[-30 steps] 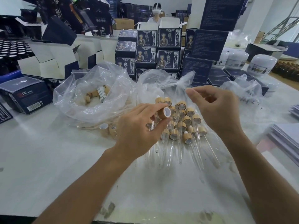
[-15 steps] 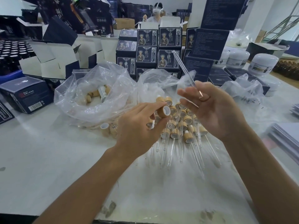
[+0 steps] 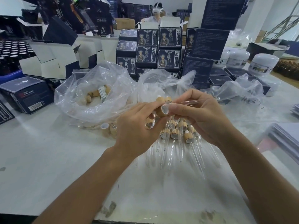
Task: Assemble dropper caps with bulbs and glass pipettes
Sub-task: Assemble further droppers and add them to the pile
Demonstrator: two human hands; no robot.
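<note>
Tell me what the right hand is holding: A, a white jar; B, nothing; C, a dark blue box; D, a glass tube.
D: the right hand pinches a clear glass tube, its near end meeting the open wooden cap held by the left hand.

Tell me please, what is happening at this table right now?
A person is putting droppers together. The left hand holds a wooden cap with its open end facing right. The right hand pinches a glass tube and brings its end to the cap's opening; whether it is in yet is unclear. Finished droppers lie on the table below, and a plastic bag of caps sits to the left.
</note>
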